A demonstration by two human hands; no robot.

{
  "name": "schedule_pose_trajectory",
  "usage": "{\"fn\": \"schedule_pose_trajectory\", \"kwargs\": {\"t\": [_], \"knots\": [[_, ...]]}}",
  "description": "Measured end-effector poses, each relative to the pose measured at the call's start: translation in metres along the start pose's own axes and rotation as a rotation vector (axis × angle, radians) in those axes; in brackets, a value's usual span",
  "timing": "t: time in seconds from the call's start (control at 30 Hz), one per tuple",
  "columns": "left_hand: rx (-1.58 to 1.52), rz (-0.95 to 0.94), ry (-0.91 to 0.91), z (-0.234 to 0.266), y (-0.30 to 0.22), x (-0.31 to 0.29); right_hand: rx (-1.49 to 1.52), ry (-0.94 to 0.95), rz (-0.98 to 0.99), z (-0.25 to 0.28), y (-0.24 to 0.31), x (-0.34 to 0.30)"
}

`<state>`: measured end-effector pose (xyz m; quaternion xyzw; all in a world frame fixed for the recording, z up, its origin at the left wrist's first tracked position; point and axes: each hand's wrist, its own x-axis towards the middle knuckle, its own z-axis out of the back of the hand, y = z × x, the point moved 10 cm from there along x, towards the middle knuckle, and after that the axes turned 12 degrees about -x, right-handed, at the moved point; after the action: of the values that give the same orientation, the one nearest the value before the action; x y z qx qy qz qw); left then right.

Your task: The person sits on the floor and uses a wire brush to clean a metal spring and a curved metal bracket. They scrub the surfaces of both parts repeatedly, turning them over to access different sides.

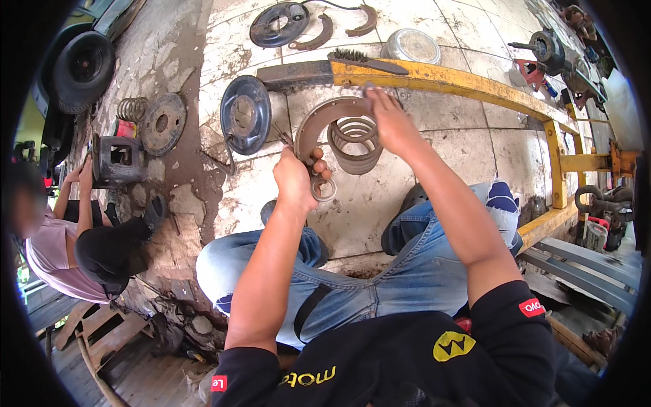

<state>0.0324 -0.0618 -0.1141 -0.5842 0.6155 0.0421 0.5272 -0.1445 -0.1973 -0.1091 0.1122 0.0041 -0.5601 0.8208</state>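
My left hand [296, 175] is closed round the lower left end of a curved brown brake shoe [319, 122]. A thin metal piece [282, 133] sticks out by its thumb; its kind is unclear. My right hand [393, 122] lies at the shoe's upper right end, fingers stretched forward against it, fingertips partly hidden. Below the shoe, a coil spring [356, 161] stands on the tiles. A small metal ring [324, 190] shows just under my left fingers. To the left, a black round backing plate [245, 115] leans near a bent metal rod [220, 161].
A yellow steel frame [461, 80] crosses beyond my hands, bearing a wire brush [366, 61]. Farther off lie another backing plate [278, 25], two brake shoes [315, 34] and a round metal cover [412, 47]. At left, a person [74, 237] sits by a dark metal block [119, 161].
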Motion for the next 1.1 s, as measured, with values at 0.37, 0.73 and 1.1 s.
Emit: {"fn": "schedule_pose_trajectory", "kwargs": {"t": [0.37,0.73,1.1], "knots": [[-0.051,-0.040,-0.012,-0.001,-0.001,-0.004,-0.063,0.085,-0.013,-0.012,-0.004,0.007],[-0.026,-0.028,-0.020,-0.002,-0.003,-0.004,-0.076,0.211,-0.111,-0.016,-0.028,0.007],[-0.057,-0.041,0.008,0.001,-0.002,0.004,-0.003,0.047,-0.082,-0.002,-0.023,0.005]]}}
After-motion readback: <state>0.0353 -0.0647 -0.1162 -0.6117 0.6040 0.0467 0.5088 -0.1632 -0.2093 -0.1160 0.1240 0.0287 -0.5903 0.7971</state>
